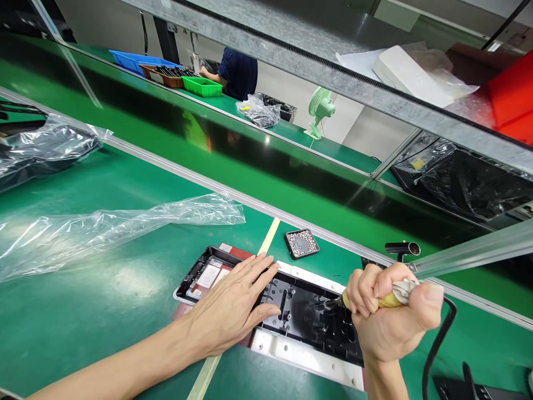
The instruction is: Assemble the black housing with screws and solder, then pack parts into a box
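Note:
A long black plastic housing [310,319] with white end brackets lies on the green bench near the front edge. My left hand [235,303] rests flat on its left half, fingers spread, pressing it down. My right hand [389,319] is closed around a yellow-handled electric screwdriver [393,297], whose tip touches the black housing near its middle. A black cable [439,339] runs down from the tool.
A small black tray of screws [302,243] sits just beyond the housing. A crumpled clear plastic bag [108,228] lies to the left. Across the conveyor [233,147], another person [237,72] works beside coloured bins [202,86]. A small green fan [320,110] stands further right.

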The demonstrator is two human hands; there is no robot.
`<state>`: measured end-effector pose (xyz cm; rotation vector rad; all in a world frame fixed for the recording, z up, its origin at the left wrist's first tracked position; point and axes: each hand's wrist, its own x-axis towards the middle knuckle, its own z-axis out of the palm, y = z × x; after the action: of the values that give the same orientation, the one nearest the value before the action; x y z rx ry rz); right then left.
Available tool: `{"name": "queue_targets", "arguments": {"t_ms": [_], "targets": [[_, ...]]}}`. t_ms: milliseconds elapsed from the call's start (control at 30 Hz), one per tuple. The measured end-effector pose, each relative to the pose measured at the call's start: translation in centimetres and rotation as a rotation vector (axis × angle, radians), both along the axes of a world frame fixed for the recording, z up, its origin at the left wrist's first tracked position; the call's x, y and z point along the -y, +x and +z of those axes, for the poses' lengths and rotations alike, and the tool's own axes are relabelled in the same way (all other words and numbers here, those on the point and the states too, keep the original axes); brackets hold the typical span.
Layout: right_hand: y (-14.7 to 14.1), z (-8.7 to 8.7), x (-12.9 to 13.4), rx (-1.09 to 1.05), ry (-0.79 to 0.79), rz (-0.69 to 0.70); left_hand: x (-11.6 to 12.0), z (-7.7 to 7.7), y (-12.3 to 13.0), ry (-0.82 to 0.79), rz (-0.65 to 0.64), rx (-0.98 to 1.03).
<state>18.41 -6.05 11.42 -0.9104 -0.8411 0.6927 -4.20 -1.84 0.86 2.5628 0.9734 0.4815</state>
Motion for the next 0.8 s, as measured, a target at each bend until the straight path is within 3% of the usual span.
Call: {"name": "queue_targets", "arguments": {"t_ms": [800], "targets": [[-0.20,0.12,-0.01,0.001,-0.007,-0.010,-0.07,0.23,0.08,0.004,0.002,0.000]]}}
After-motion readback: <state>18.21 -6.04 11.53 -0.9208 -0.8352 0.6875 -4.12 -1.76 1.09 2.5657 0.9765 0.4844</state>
